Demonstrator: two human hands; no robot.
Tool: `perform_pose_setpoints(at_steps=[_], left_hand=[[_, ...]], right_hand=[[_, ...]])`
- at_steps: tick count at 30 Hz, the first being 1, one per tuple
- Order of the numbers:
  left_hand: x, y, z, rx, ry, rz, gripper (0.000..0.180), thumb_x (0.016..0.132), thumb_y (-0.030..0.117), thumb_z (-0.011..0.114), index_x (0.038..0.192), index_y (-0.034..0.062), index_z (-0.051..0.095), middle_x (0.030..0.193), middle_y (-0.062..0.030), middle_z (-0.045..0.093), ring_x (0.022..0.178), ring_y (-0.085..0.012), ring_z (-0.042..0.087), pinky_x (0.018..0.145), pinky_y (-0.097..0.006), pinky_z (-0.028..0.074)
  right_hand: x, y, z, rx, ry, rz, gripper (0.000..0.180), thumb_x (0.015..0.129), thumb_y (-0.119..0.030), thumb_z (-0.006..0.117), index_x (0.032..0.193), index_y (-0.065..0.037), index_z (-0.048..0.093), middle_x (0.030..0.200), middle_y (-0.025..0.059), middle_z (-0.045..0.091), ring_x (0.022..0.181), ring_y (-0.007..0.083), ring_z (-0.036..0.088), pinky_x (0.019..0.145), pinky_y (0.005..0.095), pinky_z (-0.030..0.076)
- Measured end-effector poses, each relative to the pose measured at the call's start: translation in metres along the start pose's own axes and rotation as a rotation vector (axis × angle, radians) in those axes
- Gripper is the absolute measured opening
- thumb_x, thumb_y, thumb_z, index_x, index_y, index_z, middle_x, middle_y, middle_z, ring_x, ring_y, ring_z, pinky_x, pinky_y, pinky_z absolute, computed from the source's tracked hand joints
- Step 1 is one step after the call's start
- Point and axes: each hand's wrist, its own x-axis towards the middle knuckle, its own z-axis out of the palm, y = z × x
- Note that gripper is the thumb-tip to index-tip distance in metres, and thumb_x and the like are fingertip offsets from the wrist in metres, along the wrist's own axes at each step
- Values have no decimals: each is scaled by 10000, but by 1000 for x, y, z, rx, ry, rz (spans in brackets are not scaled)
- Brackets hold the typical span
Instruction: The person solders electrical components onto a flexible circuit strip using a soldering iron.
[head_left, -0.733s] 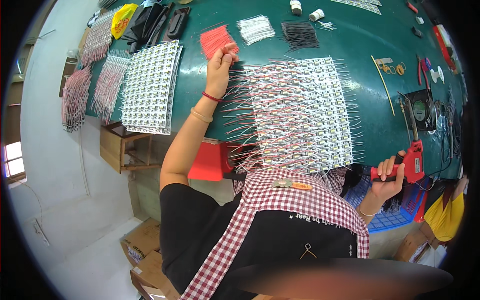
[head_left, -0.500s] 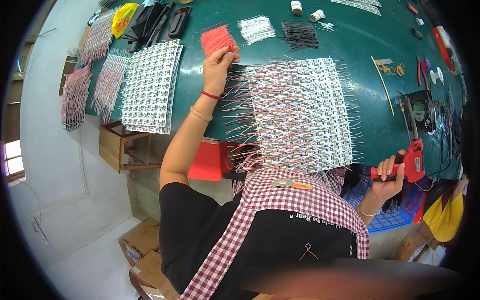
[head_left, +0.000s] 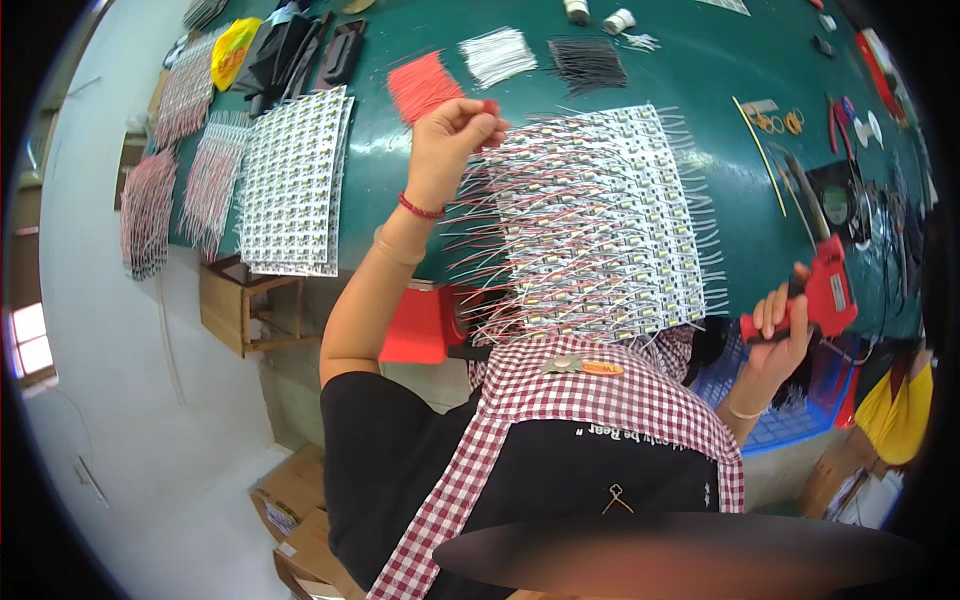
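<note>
My left hand (head_left: 455, 140) is raised over the far left corner of a white circuit-board panel (head_left: 615, 225). Its thumb and fingers are pinched together; a small red patch shows at the fingertips, but what they hold is too small to make out. Just beyond this hand lies a pile of red wires (head_left: 423, 85). The panel carries many small components, with red and white wires sticking out past its left side and pale wires past its right. At the right, my right hand (head_left: 780, 325) grips a red soldering gun (head_left: 831, 288), its long tip pointing away over the table.
White wires (head_left: 498, 57) and black wires (head_left: 588, 65) lie in piles at the back of the green table (head_left: 700, 70). Other panels (head_left: 292, 185) stand at the left. A thin yellow stick (head_left: 760, 155), pliers (head_left: 838, 127) and a black square device (head_left: 838, 200) are at the right.
My left hand has moved right and nearer, from the red wire pile to the panel's corner. The soldering gun has shifted slightly, still in my right hand. The whole view has also shifted a little.
</note>
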Motion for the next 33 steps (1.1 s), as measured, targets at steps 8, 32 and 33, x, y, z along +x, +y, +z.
perform_pose_setpoints(at_steps=[8, 32, 33], left_hand=[[-46, 23, 114, -66, -486, -372, 102, 897, 49, 631, 963, -29, 616, 888, -124, 710, 763, -148, 685, 645, -233, 526], [-53, 13, 154, 246, -609, -323, 178, 899, 83, 652, 1017, -48, 674, 872, -108, 716, 788, -131, 693, 651, -216, 536], [-53, 13, 154, 246, -604, -322, 178, 899, 83, 652, 1017, -48, 674, 872, -108, 716, 788, -131, 693, 651, -216, 536]], right_hand=[[24, 24, 92, -656, -50, 195, 314, 784, -68, 759, 1069, -31, 633, 863, 13, 658, 742, 81, 608, 677, 235, 492], [26, 40, 77, -552, -44, 159, 264, 813, -133, 743, 996, 8, 613, 769, 40, 656, 664, 120, 629, 617, 269, 507], [29, 39, 74, -552, -49, 159, 264, 813, -133, 743, 996, 8, 613, 769, 40, 656, 664, 120, 629, 617, 269, 507]])
